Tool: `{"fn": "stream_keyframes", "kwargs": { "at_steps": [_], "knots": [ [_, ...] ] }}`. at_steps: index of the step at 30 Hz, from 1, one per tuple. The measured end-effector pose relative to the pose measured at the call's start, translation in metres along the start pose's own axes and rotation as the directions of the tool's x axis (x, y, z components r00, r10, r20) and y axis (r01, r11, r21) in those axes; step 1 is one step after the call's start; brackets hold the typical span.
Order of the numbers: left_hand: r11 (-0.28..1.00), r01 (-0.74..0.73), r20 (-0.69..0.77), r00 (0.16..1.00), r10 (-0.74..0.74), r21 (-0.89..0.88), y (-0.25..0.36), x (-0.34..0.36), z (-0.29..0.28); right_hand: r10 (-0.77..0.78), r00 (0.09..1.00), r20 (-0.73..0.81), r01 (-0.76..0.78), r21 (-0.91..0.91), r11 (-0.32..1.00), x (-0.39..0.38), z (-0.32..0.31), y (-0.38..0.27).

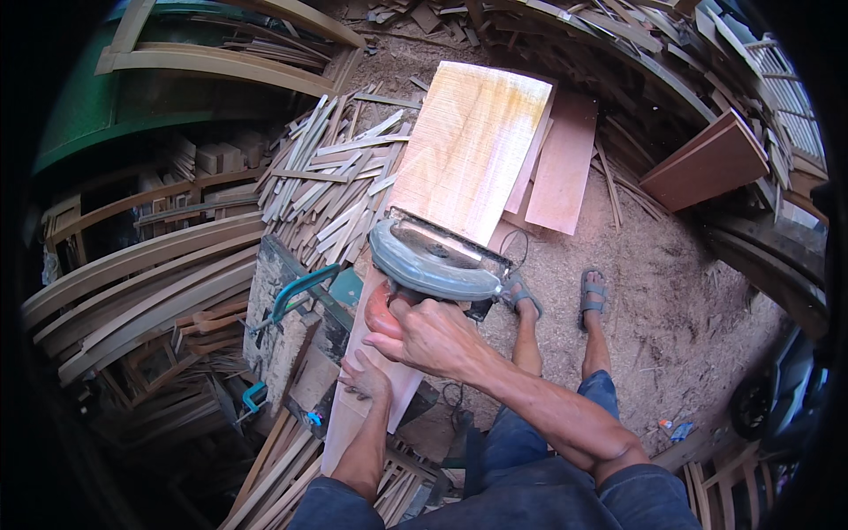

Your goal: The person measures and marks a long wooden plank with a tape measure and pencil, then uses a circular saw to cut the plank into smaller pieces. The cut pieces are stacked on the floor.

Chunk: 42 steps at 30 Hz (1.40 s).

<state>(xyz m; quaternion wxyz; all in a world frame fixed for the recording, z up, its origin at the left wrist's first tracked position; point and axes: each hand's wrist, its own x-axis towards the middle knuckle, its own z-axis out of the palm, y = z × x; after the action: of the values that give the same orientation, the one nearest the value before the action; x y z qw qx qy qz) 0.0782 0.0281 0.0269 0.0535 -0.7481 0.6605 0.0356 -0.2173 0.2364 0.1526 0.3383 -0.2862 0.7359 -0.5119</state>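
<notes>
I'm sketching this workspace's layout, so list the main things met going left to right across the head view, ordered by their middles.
Long curved boards → larger teal clamp → left hand → power tool gripped by the right hand → left sandal → right sandal → tilted reddish-brown boards.

A: Where is the light the strongest?
B: On the wide board [468,146], whose far edge becomes almost white from glare.
A: And around it?
B: To the left of this board, the long planks [150,274] are rather dim and appear bent near the black rim. The board's grain stays readable.
</notes>
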Motion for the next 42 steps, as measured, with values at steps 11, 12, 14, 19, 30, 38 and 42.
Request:
{"fn": "stream_keyframes", "kwargs": {
  "at_steps": [11, 12, 14, 19, 30, 38, 42],
  "knots": [
    [1.0, -0.006, -0.01, 1.0, 0.006, 0.002, -0.003, 0.003, 0.003, 0.003, 1.0, 0.026, -0.003, 0.006, 1.0, 0.016, 0.007, -0.003],
    [1.0, -0.008, -0.011, 1.0, 0.008, 0.002, -0.003, 0.003, 0.003, 0.001, 1.0, 0.028, -0.001, 0.009, 1.0, 0.018, 0.007, -0.003],
    [1.0, -0.013, -0.011, 1.0, 0.013, -0.002, -0.003, 0.003, 0.003, -0.006, 1.0, 0.014, 0.005, 0.021, 1.0, 0.021, 0.009, -0.003],
    [1.0, -0.014, -0.005, 1.0, 0.014, 0.001, -0.002, 0.002, 0.001, -0.022, 1.0, -0.006, 0.022, 0.032, 0.999, 0.028, 0.013, -0.006],
    [1.0, -0.004, 0.009, 1.0, 0.004, -0.023, 0.0, 0.0, -0.001, -0.025, 1.0, 0.008, 0.025, 0.034, 0.999, 0.04, 0.015, -0.009],
    [0.999, -0.004, 0.019, 1.0, 0.005, -0.044, -0.001, 0.0, -0.002, -0.027, 0.999, -0.021, 0.028, 0.06, 0.998, 0.053, 0.02, -0.013],
    [0.999, -0.01, 0.016, 1.0, 0.011, -0.034, -0.003, 0.001, -0.001, -0.013, 1.0, -0.015, 0.014, 0.066, 0.998, 0.063, 0.022, -0.016]
  ]
}}
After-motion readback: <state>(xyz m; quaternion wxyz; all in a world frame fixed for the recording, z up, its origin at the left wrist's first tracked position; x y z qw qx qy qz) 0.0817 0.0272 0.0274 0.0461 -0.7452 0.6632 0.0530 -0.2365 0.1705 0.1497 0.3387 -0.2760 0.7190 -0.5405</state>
